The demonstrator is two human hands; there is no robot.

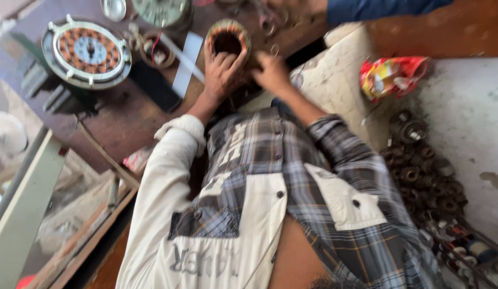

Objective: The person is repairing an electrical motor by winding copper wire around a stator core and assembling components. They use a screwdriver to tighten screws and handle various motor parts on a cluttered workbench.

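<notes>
Left hand (223,69) grips the ring-shaped wound stator (227,40) on the wooden bench (126,115); right hand (270,72) presses beside it, grip unclear through blur.

A dark, worn wooden table (126,115) is carrying a round fan stator with copper windings (87,52). Just right of that stator, a small coil with a red wire (155,49) and a white strip (186,63) are lying; farther right, a ring-shaped wound stator (227,38) is sitting.
</notes>
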